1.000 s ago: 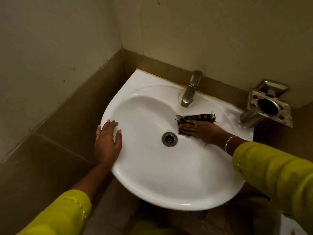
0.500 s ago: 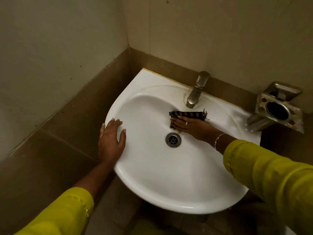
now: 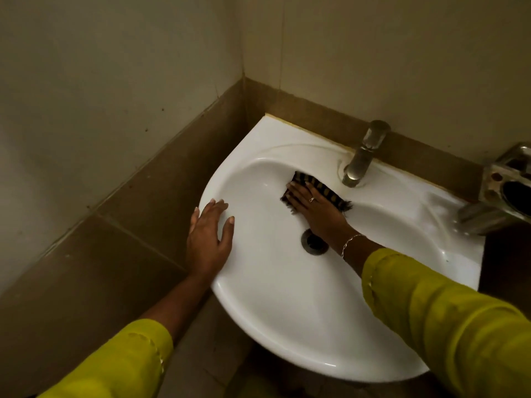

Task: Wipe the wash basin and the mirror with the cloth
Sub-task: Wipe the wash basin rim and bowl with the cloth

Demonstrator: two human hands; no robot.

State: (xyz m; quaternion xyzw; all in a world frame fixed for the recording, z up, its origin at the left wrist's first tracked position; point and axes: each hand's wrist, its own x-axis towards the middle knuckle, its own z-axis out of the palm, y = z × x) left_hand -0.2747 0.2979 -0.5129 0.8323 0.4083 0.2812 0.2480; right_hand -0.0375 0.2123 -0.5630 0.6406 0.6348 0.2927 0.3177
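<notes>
The white wash basin (image 3: 287,326) fills the middle of the head view, fixed in a wall corner. My right hand (image 3: 316,208) lies flat inside the bowl, pressing a dark striped cloth (image 3: 323,188) against the back wall of the bowl, just left of and below the tap (image 3: 363,156). The drain (image 3: 311,244) sits partly under my right wrist. My left hand (image 3: 209,237) rests open and flat on the basin's left rim. No mirror is in view.
A metal soap and brush holder (image 3: 505,191) sticks out from the wall at the right edge. Brown tiled walls (image 3: 129,225) close in on the left and back. Floor shows below the basin.
My right hand has slid the cloth to the left and up the back wall of the bowl, past the tap. My left hand stays on the rim. The camera has shifted left.
</notes>
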